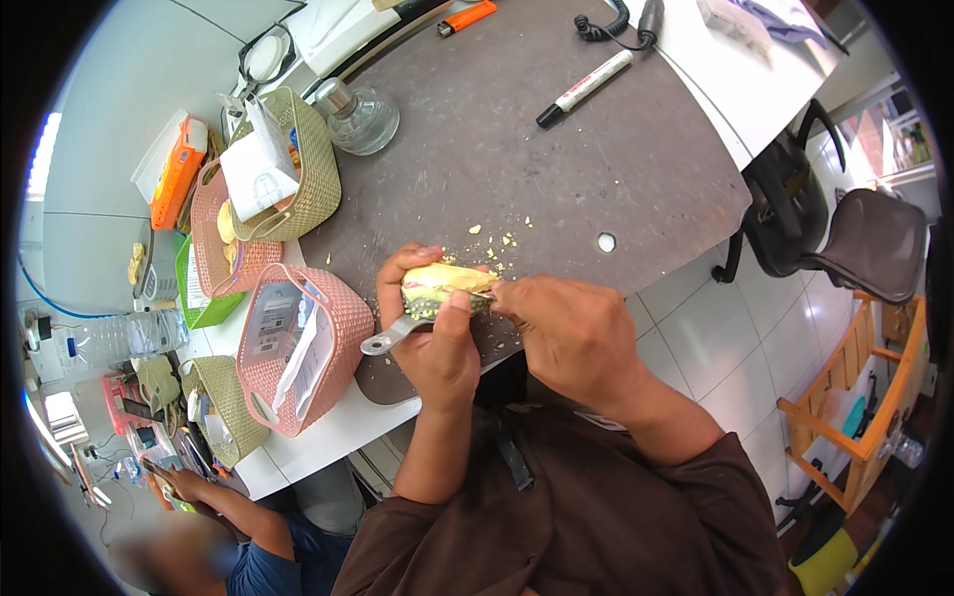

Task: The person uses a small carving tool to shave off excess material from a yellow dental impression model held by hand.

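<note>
My left hand (pixel 437 348) grips a perforated metal dental impression tray (pixel 383 340), its flat handle with a hole sticking out to the left. A yellow plaster-like mass (pixel 447 277) with rough edges fills it, and my left thumb presses along the near side. My right hand (pixel 571 333) is closed at the tray's right end, fingers curled round a thin tool mostly hidden by them; its kind does not show. Pale yellow crumbs (pixel 475 229) lie scattered on the brown board (pixel 467 139) around and beyond the tray.
A pink basket (pixel 343 318) with papers stands close to my left forearm. Beyond it are a green basket (pixel 318 159), a glass bottle (pixel 365 121), a black-capped marker (pixel 586 87) and an orange lighter (pixel 467 18). A person (pixel 248 536) sits at lower left; a chair (pixel 865 243) is at right.
</note>
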`<state>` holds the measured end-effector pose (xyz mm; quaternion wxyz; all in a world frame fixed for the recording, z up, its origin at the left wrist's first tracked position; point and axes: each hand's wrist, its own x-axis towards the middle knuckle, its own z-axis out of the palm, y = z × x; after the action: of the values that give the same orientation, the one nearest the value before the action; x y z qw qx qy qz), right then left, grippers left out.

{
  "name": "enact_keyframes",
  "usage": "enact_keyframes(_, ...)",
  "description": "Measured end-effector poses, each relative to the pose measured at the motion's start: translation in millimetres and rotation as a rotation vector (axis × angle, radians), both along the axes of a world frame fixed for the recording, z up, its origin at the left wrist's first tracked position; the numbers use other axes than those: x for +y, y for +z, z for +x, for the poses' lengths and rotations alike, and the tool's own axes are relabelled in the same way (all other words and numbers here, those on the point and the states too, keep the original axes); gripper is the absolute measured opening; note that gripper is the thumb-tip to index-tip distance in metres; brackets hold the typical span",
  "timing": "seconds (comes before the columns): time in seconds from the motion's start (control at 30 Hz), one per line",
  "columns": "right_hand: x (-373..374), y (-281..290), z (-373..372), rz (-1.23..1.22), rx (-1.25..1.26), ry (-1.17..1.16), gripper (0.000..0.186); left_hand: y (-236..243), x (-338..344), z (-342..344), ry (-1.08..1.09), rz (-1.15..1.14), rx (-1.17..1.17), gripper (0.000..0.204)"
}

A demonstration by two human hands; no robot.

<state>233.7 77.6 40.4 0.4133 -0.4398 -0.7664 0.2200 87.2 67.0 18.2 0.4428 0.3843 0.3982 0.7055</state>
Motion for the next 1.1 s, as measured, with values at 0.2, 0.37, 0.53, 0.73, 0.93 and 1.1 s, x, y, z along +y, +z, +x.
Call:
enact_keyframes(0.2,3.1,7.4,16.1,0.139,0.0,0.029,0.026,2.7,3.4,-3.9,-0.043,-0.015,-0.154,0.039)
enact_keyframes(0.37,0.3,8.1,16.5,0.159,0.038,0.028,0.031,3.0,3.5,-2.4,-0.079,0.037,-0.195,0.038)
enact_keyframes(0.53,2.4,10.6,12.1,0.156,-0.002,0.044,0.033,-0.1,4.2,-0.9,-0.097,0.092,-0.148,0.037)
enact_keyframes(0.73,4.4,9.8,10.5,0.213,-0.093,0.027,0.025,2.4,4.1,1.7,-0.078,0.063,-0.135,0.039)
enact_keyframes(0.93,8.4,16.0,10.6,0.298,-0.219,0.003,0.021,-4.1,3.5,0.7,-0.014,0.014,-0.039,0.043)
enact_keyframes(1.1,8.7,5.4,2.2,0.393,-0.221,-0.048,0.016,-4.3,3.3,0.6,0.013,0.012,-0.017,0.044)
